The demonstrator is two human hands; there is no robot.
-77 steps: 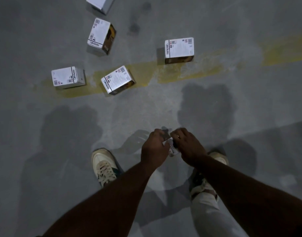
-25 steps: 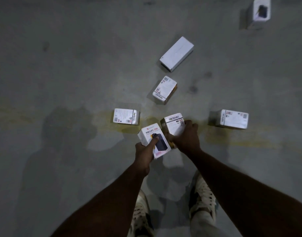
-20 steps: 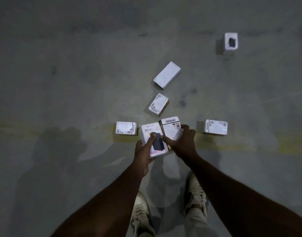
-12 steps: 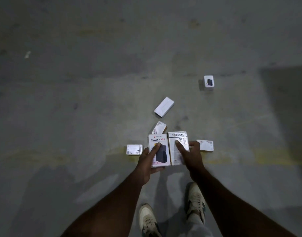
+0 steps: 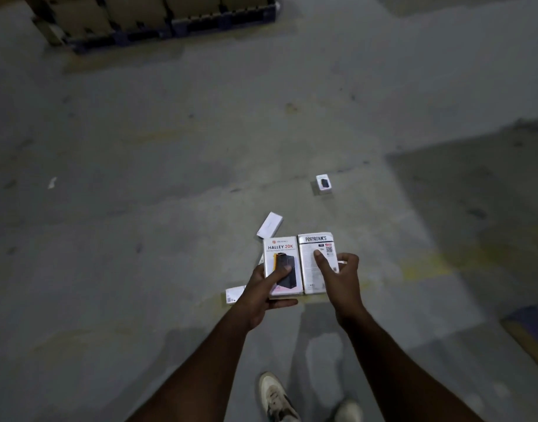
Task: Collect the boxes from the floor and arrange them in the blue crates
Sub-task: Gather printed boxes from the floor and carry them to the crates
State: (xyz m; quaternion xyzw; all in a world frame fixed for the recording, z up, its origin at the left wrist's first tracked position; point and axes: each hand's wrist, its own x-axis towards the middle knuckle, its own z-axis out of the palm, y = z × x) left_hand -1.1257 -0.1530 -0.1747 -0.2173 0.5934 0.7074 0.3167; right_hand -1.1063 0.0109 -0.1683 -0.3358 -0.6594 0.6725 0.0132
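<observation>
Head view: my left hand (image 5: 258, 292) grips the HALLEY 20K box (image 5: 282, 264), thumb across its front. Beside it, edge touching, my right hand (image 5: 340, 278) holds the PORTRONICS box (image 5: 317, 260), thumb on its face. Beyond my grip, three white boxes lie on the concrete floor (image 5: 139, 208): one (image 5: 270, 228) just past, one (image 5: 324, 184) farther, one (image 5: 234, 295) left of my left wrist.

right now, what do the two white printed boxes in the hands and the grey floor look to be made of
White HALLEY 20K box in the left hand and white PORTRONICS box in the right hand: likely glossy printed cardboard, with crisp edges and sheen. Grey floor: probably matte concrete, mottled and stained.
</observation>
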